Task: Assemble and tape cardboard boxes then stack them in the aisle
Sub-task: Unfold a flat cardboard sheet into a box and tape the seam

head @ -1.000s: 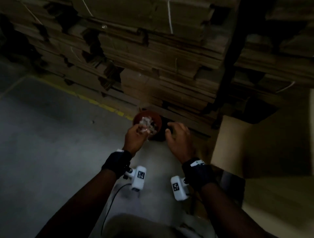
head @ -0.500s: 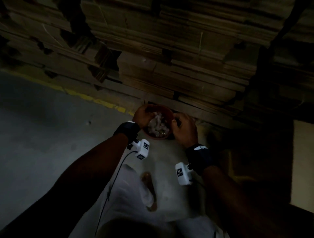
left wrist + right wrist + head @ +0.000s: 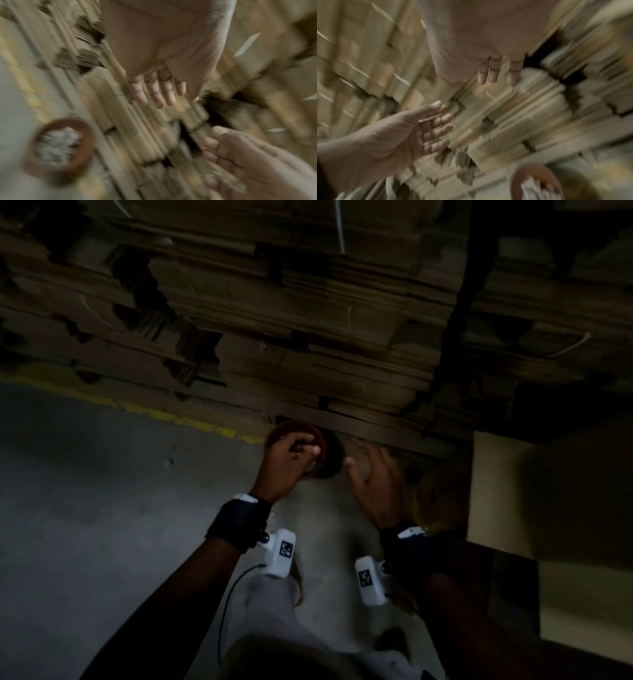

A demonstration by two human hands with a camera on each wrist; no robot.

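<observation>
Nearest, the left hand [image 3: 291, 463] hangs over the near rim of the red bowl [image 3: 284, 430], and the right hand [image 3: 373, 477] is just beside the bowl on its right. Half a second ago both hands were cupped round the bowl; now they have let go and lifted off it, so my guess is that the fiddling with its contents is over and the hands are free for a flat. The head view is dark and makes the left fingers look bunched, but the left wrist view shows them straight and spread, holding nothing, and the right wrist view shows the same of the right fingers [image 3: 493, 75]. Only the wrist views show the pale crumpled bits [image 3: 56, 146] filling the bowl, which the left hand hides from above. Behind the bowl, against the floor's yellow line [image 3: 191, 422], rises the stack of flattened boxes [image 3: 308, 302], none yet assembled.
</observation>
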